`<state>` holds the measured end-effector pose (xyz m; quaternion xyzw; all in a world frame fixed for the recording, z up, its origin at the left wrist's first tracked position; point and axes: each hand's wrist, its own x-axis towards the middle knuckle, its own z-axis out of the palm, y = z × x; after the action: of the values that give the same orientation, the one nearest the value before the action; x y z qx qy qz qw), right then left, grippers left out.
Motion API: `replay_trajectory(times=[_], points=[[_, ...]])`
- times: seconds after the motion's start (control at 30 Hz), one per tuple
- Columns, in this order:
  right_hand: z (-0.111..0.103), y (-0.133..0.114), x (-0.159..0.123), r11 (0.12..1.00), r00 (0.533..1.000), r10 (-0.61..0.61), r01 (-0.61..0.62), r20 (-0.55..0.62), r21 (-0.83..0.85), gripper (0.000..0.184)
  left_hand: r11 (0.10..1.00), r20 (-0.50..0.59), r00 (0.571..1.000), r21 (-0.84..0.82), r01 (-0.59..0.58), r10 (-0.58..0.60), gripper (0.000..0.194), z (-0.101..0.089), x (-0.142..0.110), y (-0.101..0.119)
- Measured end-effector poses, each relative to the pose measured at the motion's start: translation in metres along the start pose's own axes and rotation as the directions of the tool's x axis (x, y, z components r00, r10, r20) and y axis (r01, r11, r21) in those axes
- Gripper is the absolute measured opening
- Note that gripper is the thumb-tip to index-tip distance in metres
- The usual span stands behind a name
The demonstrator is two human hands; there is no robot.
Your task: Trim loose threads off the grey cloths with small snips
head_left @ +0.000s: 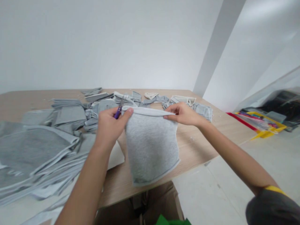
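A light grey fabric piece (152,147) hangs in front of me, its pale folded band (147,111) stretched along the top. My left hand (112,122) pinches the band's left corner between thumb and fingers. Tucked in that same hand are purple-handled thread snips (119,111), tip pointing up. With thumb and fingers closed, my right hand (179,113) grips the band's right end. The fabric's lower edge dangles free over the front edge of the wooden table (199,147).
Large grey fabric panels (37,150) lie stacked on the left. Folded grey pieces (70,114) and a loose row of cloth bundles (154,98) lie farther back. A yellow tray (267,132) with small items sits off the table's right side. A white wall (105,43) stands behind.
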<state>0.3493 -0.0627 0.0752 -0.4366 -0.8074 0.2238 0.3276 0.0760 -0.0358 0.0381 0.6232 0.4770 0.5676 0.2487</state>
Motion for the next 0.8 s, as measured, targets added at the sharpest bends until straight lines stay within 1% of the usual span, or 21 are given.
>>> replay_trajectory(times=[0.07,0.13,0.23,0.33,0.4,0.47,0.53,0.63,0.7,0.8], points=[[0.014,0.027,0.012,0.99,0.999,0.039,-0.041,-0.019,-0.133,0.017,0.998,0.033,0.999,0.056,0.016,-0.018,0.036,0.017,0.012,-0.028],[0.029,0.052,0.021,0.965,0.995,0.081,-0.093,-0.059,-0.245,0.015,0.995,0.08,0.996,0.092,0.031,-0.038,0.034,0.03,0.018,-0.053],[0.05,0.079,0.026,0.942,0.989,0.114,-0.137,-0.094,-0.306,0.015,0.991,0.137,0.989,0.129,0.034,-0.052,0.032,0.039,0.021,-0.079],[0.061,0.092,0.02,0.939,0.99,0.12,-0.138,-0.077,-0.316,0.016,0.987,0.186,0.982,0.162,0.012,-0.042,0.032,0.036,0.018,-0.09],[0.065,0.093,0.01,0.941,0.993,0.109,-0.118,-0.045,-0.317,0.017,0.983,0.232,0.972,0.183,-0.011,-0.032,0.031,0.031,0.013,-0.091],[0.067,0.091,-0.004,0.945,0.996,0.094,-0.092,-0.009,-0.314,0.018,0.978,0.299,0.954,0.203,-0.036,-0.027,0.029,0.026,0.003,-0.089],[0.07,0.088,-0.021,0.95,0.997,0.073,-0.057,0.039,-0.308,0.019,0.972,0.376,0.926,0.227,-0.063,-0.028,0.027,0.022,-0.012,-0.086],[0.079,0.087,-0.047,0.956,0.992,0.016,0.022,0.126,-0.291,0.022,0.956,0.487,0.872,0.273,-0.108,-0.041,0.028,0.018,-0.04,-0.083],[0.087,0.088,-0.063,0.953,0.986,-0.01,0.059,0.165,-0.296,0.025,0.946,0.562,0.825,0.295,-0.134,-0.059,0.03,0.016,-0.058,-0.085],[0.095,0.088,-0.084,0.951,0.972,-0.014,0.085,0.234,-0.297,0.029,0.929,0.665,0.74,0.33,-0.167,-0.103,0.03,0.012,-0.08,-0.094]])
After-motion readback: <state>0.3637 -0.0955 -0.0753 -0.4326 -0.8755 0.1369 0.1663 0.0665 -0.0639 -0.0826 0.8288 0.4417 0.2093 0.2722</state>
